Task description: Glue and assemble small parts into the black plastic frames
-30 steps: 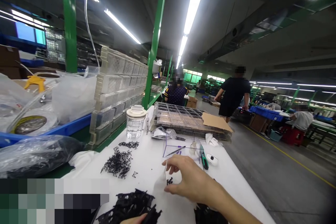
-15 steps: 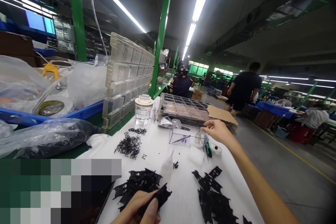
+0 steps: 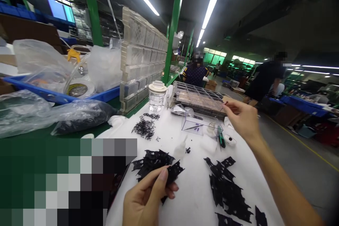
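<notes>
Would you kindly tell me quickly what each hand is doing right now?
Left hand: closed on a flat black part.
Right hand: fingers pinched on a thin dark piece; too small to identify.

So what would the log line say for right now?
left hand: holds black plastic part | right hand: raised, pinching small dark piece beside clear box | white table: black parts pile

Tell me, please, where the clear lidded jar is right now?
The clear lidded jar stands at the table's far left, between the stacked trays and the compartment tray.
</notes>
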Tool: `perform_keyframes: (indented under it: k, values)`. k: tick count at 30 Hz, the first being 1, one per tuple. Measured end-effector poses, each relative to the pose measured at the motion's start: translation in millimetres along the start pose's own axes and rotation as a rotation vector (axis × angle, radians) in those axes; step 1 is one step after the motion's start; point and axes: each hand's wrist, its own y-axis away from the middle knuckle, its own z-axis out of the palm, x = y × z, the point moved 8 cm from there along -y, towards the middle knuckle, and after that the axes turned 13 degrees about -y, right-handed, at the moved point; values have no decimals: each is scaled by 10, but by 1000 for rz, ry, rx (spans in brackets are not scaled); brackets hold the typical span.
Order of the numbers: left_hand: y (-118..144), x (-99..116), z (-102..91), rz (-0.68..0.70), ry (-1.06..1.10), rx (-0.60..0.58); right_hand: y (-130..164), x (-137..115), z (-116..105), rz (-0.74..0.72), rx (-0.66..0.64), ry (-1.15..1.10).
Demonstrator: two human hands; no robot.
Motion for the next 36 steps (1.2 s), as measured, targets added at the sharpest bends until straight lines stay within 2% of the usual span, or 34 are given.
perform_keyframes:
  k: [2,3,5,8,10,17,25,32,36]
  values:
    - [66,70,31,13,29,30,81,-247,19,-53,17,-116]
    - [91,94,49,14,39,34,141,-367,82,-65,-17,-183]
    - [121,118,76,12,47,32,295,-593,291,-60,-168,-332]
    - [127,121,71,16,37,36,580,-871,644,13,-463,-603]
    - [123,115,61,19,32,37,725,-979,782,60,-564,-705]
    - [124,121,84,16,37,24,871,-1023,917,116,-612,-748]
    - [122,117,87,5,40,23,857,-1020,874,104,-579,-749]
    - [120,110,83,-7,40,23,907,-1074,904,70,-638,-717]
    - [123,115,83,-5,43,25,819,-1029,814,36,-538,-721]
